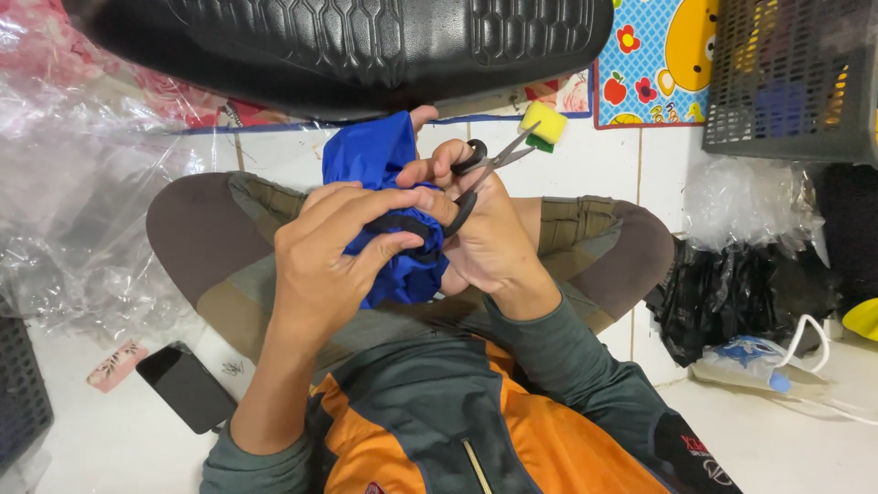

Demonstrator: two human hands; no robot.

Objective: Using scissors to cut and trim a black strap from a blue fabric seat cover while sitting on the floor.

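Your left hand (325, 261) pinches blue cloth (380, 169) over your lap — fingers clamped on black hem. Right hand (485, 229) grips scissors (480, 174), blades apart, just beside cloth.

A person sits cross-legged on the floor (110, 439). Both hands meet above the lap: the left hand (325, 261) grips a cloth (375, 160), the right hand (489, 233) just beside it holds scissors (485, 169). A seat (357, 46) lies beyond them, a phone (187, 389) at the left knee, a basket (791, 82) far right.
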